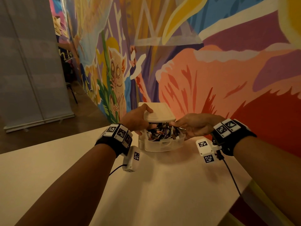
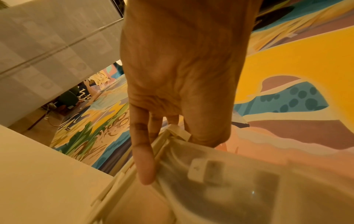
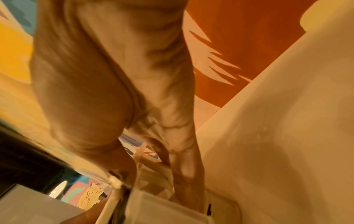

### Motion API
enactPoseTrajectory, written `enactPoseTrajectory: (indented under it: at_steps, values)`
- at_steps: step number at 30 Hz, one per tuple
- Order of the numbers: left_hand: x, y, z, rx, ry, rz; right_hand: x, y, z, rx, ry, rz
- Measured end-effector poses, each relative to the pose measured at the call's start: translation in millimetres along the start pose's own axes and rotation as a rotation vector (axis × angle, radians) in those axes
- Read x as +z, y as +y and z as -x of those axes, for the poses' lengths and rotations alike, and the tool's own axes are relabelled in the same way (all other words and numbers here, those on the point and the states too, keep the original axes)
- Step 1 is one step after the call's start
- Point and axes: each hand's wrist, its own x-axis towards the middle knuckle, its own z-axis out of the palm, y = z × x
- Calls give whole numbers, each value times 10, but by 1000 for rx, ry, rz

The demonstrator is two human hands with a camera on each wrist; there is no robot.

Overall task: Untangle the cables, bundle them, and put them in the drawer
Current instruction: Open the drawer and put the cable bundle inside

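A small white plastic drawer unit (image 1: 158,111) stands at the far edge of the white table (image 1: 146,193). Its clear drawer (image 1: 162,145) is pulled out toward me and is packed with dark, tangled cables (image 1: 160,132). My left hand (image 1: 136,118) grips the unit's left side, thumb on its top. In the left wrist view the left hand (image 2: 182,75) curls its fingers round the unit's frame (image 2: 229,174). My right hand (image 1: 195,126) holds the drawer's right wall, thumb over the cables. The right wrist view shows the right hand (image 3: 114,91) pinching that drawer wall (image 3: 162,209).
A painted mural wall (image 1: 211,70) rises just behind the table's far edge. A grey partition (image 1: 29,62) stands on the floor to the left. Thin black cords (image 1: 232,178) hang from my wrist cameras over the tabletop.
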Motion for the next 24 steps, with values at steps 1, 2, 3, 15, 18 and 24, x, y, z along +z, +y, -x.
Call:
enactPoseTrajectory:
  at_steps: [1,2,3,15,18,24]
  values:
    - [2,0,-6,-3,-2,2,10,-3,-15,9,6,39]
    - [2,-5,-17,-9,-8,8,48,-17,-16,14,36,90]
    - [-2,-13,-27,-14,-19,16,93,-28,-18,8,82,146]
    - [-15,-55,-80,-29,-87,125,185,-169,74,40,32,87]
    - [-16,-48,-72,-26,-105,115,272,-167,23,39,46,315]
    - [-136,22,-7,-100,-198,281,355,-102,-102,-14,244,455]
